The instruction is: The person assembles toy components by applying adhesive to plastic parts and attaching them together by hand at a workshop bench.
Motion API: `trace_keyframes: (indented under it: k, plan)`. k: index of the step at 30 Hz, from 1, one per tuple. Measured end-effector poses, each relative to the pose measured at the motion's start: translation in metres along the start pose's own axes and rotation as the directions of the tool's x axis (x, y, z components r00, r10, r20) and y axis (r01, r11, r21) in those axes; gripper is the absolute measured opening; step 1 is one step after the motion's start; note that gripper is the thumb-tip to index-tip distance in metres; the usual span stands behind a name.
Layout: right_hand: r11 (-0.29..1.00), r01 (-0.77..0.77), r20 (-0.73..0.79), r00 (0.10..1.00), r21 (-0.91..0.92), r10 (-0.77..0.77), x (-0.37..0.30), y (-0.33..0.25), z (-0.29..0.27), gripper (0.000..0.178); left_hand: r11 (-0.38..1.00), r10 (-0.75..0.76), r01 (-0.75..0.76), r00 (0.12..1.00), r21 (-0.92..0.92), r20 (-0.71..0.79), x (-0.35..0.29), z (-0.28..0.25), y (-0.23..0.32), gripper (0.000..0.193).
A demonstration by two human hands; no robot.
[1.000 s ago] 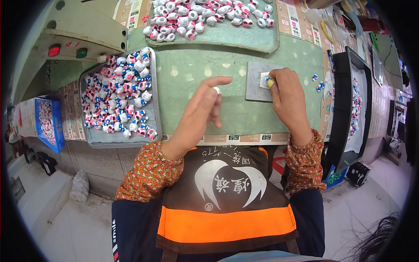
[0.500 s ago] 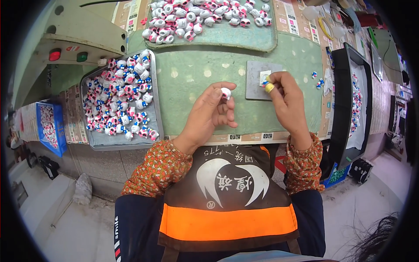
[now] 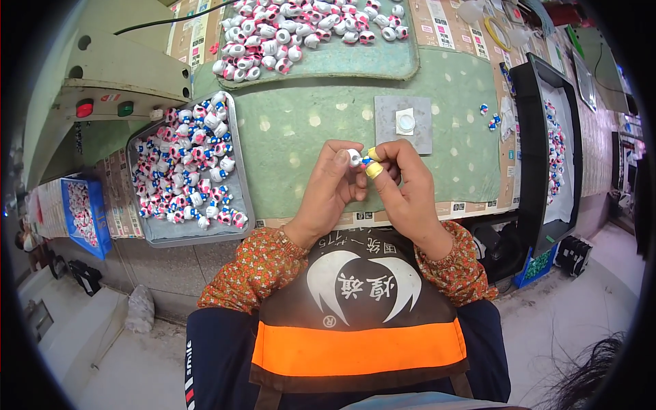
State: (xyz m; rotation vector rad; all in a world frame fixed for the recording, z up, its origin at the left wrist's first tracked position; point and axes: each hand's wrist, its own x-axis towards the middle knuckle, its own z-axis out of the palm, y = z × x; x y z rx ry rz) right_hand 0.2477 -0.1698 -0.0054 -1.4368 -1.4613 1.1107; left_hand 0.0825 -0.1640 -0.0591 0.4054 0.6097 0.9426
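Observation:
My left hand [image 3: 328,195] pinches a small white toy figure [image 3: 354,158] between thumb and fingers. My right hand [image 3: 400,188], with yellow tape on two fingertips, meets it from the right and holds a tiny blue piece [image 3: 365,162] against the figure. Both hands hover over the green mat [image 3: 301,137], close to my chest. Behind them a grey square plate [image 3: 404,123] carries a small white pad with a round white dish.
A metal tray [image 3: 236,174] at the left holds several white, pink and blue figures. A green tray [image 3: 383,65] at the back holds several pink-and-white ones. A black tray [image 3: 526,123] at the right holds more. Loose blue pieces [image 3: 489,121] lie near it. Red and green buttons [image 3: 104,109] sit at far left.
My right hand has left the grey plate and come back toward me to meet my left hand. The left hand has turned the figure toward it. Both hands now touch at the figure.

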Motion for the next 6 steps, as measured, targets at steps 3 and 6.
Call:
trace_keyframes:
  k: [3, 6]
  plan:
    - [1.000, 0.006, -0.012, 1.000, -0.012, -0.006, -0.0029, 0.0040, 0.0040, 0.016, 1.000, 0.004, -0.003, 1.000, -0.004, 0.023, -0.0006, -0.0014, -0.0027, 0.033]
    - [0.990, 0.038, 0.019, 0.999, -0.137, -0.036, -0.0038, 0.0064, 0.0039, 0.017, 1.000, 0.003, -0.003, 1.000, 0.013, 0.021, -0.0006, -0.0007, -0.0033, 0.033]
